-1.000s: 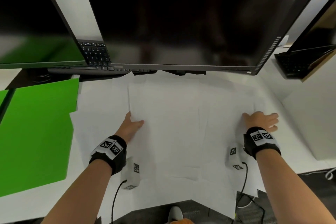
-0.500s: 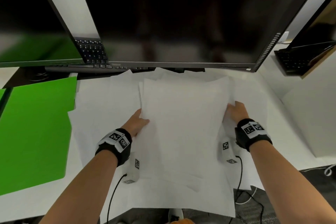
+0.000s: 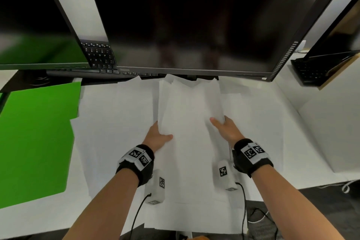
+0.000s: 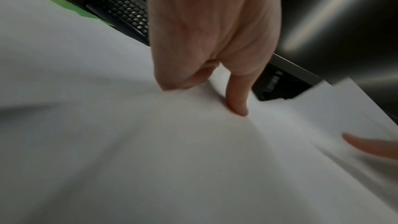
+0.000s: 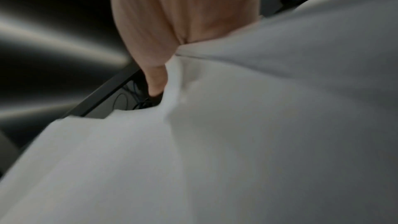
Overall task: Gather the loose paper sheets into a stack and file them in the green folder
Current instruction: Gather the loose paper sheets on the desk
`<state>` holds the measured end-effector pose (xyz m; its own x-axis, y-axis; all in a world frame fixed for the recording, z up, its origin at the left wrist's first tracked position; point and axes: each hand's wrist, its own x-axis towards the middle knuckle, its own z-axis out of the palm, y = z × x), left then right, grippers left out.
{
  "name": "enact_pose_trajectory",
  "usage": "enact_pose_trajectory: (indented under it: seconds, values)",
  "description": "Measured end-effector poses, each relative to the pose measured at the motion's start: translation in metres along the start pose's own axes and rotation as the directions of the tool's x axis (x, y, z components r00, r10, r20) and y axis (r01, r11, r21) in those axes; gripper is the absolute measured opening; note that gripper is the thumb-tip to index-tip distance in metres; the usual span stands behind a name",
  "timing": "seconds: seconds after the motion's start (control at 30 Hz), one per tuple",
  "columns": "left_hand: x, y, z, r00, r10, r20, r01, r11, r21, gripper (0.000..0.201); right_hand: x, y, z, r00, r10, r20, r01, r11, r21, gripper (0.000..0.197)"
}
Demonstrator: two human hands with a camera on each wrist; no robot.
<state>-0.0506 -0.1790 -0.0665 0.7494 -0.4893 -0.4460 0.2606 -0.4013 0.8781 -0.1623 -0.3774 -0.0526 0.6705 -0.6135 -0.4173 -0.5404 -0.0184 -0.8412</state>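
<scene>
White paper sheets lie spread over the desk, and a bunch of sheets point(image 3: 190, 107) is gathered in the middle, bowed upward between my hands. My left hand point(image 3: 158, 135) grips the bunch's left edge with the thumb on top and the fingers hidden under the paper. My right hand point(image 3: 224, 127) grips the right edge the same way. In the left wrist view one finger point(image 4: 237, 101) lies against the paper point(image 4: 172, 142). In the right wrist view the paper point(image 5: 237, 125) buckles against my right hand point(image 5: 163, 67). The green folder point(image 3: 37, 138) lies flat at the left. Loose sheets point(image 3: 115, 122) remain beside it.
A large dark monitor point(image 3: 194, 15) hangs close over the far ends of the sheets, with a second monitor point(image 3: 29, 15) at left. A black keyboard point(image 3: 101, 58) sits behind. A white box point(image 3: 331, 132) stands at right. Cables point(image 3: 243, 210) hang over the desk's near edge.
Both hands have moved inward toward each other, the right one most. The spread sheets between them have been drawn into a narrower, raised bunch that both hands now grip.
</scene>
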Motion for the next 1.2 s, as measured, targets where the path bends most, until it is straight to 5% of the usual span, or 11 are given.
enact_pose_trajectory:
  seconds: [0.23, 0.33, 0.4, 0.53, 0.6, 0.83, 1.2]
  values:
    - [-0.007, -0.012, -0.018, 0.997, -0.014, -0.079, 0.014, 1.000, 0.003, 0.045, 0.005, 0.009, -0.008, 0.998, 0.035, 0.052, -0.036, 0.999, 0.008, 0.042]
    - [-0.011, -0.011, -0.034, 0.970, -0.020, -0.242, 0.015, 1.000, -0.022, 0.037, 0.008, 0.005, 0.000, 1.000, 0.017, -0.005, -0.016, 0.998, 0.060, 0.043]
    - [-0.013, -0.018, -0.061, 0.893, -0.064, -0.446, 0.114, 0.990, 0.086, 0.047, 0.011, 0.005, 0.002, 0.999, 0.033, -0.025, -0.030, 0.994, 0.101, 0.042]
    - [-0.031, -0.041, -0.114, 0.652, -0.189, -0.734, 0.444, 0.880, 0.168, 0.069, 0.013, 0.005, 0.002, 0.997, 0.070, -0.035, -0.065, 0.990, 0.123, 0.044]
    - [-0.036, -0.047, -0.124, 0.619, -0.207, -0.757, 0.464, 0.875, 0.140, 0.074, 0.013, 0.003, 0.005, 0.997, 0.074, -0.020, -0.071, 0.990, 0.124, 0.045]
    - [-0.031, -0.049, -0.126, 0.780, -0.106, -0.616, 0.182, 0.981, 0.061, 0.056, 0.009, -0.010, 0.023, 0.998, 0.063, 0.032, -0.066, 0.991, 0.118, 0.042]
    - [-0.016, -0.054, -0.128, 0.887, -0.009, -0.461, 0.027, 0.999, 0.033, 0.041, -0.003, -0.024, 0.087, 0.997, 0.012, 0.074, -0.021, 0.992, 0.126, 0.043]
